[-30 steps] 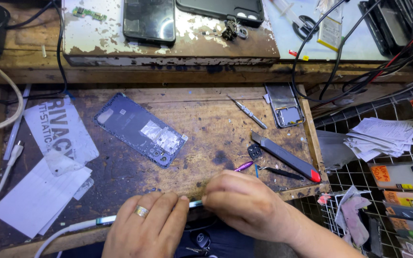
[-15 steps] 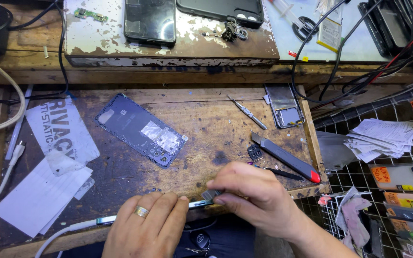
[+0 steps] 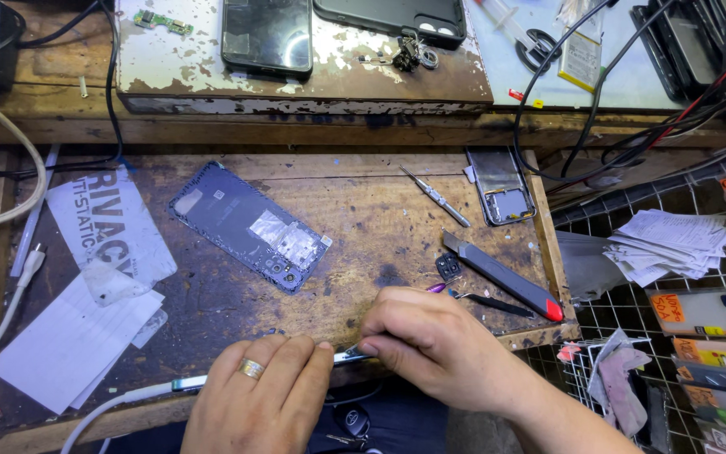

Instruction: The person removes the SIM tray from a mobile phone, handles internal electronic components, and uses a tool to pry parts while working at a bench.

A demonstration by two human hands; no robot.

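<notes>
My left hand [image 3: 258, 402], with a ring on one finger, lies flat at the front edge of the worn wooden bench [image 3: 363, 244] and presses down on a thin flat phone [image 3: 186, 383] lying edge-on there. My right hand [image 3: 430, 345] pinches a small metal tool [image 3: 348, 354] against that phone's edge, fingertips touching the left hand's fingers. A white cable [image 3: 119, 402] runs from the phone's left end. An opened dark phone back [image 3: 249, 225] lies face up in the bench's middle, apart from both hands.
A utility knife with a red tip [image 3: 502, 275], tweezers [image 3: 481, 301], a small screwdriver [image 3: 436, 196] and a metal phone frame [image 3: 500, 185] lie right of centre. White papers [image 3: 69, 340] and an anti-static bag [image 3: 109, 220] are at left. Phones [image 3: 266, 35] rest on the raised shelf. Wire baskets stand at right.
My right hand has slid a little left along the phone's edge, closing up against my left hand's fingertips. The left hand and the bench items have stayed put.
</notes>
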